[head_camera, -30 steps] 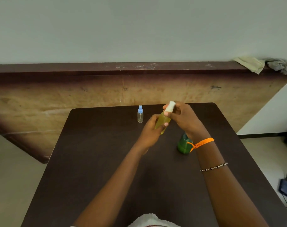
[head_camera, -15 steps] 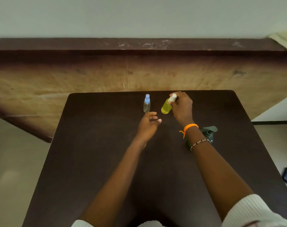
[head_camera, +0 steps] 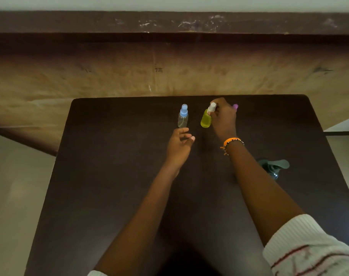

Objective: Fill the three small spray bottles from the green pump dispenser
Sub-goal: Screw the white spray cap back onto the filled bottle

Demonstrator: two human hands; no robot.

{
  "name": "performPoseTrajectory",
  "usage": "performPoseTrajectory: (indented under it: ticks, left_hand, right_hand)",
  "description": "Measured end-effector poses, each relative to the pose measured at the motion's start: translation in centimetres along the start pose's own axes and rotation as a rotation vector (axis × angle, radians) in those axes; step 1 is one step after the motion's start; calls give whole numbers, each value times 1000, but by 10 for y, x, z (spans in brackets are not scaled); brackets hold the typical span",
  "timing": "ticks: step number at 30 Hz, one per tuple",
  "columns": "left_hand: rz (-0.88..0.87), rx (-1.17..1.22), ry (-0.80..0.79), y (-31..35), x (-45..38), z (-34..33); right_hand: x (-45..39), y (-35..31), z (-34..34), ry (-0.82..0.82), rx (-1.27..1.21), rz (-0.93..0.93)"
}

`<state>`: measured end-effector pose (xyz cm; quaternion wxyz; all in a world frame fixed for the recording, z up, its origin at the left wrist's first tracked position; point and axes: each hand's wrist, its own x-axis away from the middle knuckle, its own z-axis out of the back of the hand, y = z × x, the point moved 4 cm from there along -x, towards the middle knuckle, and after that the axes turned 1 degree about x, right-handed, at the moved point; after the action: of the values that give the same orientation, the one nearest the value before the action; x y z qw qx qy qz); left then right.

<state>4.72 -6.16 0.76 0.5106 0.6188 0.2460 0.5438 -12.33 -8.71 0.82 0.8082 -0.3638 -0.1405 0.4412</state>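
On the far part of the dark tabletop (head_camera: 114,196), the right hand (head_camera: 223,120) grips a small spray bottle with a white cap (head_camera: 207,116) near its top. The bottle's long axis tilts, cap pointing far and right, base near and left on or just above the tabletop (which one cannot be told). It holds yellow-green liquid almost to the neck. Just left of it a second spray bottle with a blue cap (head_camera: 183,116) stands upright, clear and apparently empty. The left hand (head_camera: 179,145) hovers just near of that bottle, fingers (head_camera: 184,131) loosely spread and holding nothing. A purple cap (head_camera: 235,106) peeks out behind the right hand. The green pump dispenser (head_camera: 274,167) stands at the right, well apart, nozzle pointing right. No label or writing is readable.
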Motion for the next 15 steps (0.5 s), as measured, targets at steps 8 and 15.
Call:
performPoseTrajectory:
  ticks: [8, 15]
  left_hand:
    - [11, 22, -24, -2, 0, -8]
    - [6, 26, -4, -3, 0, -4]
  right_hand:
    - [4, 6, -1, 17, -2, 52]
    - [15, -5, 12, 31, 8, 86]
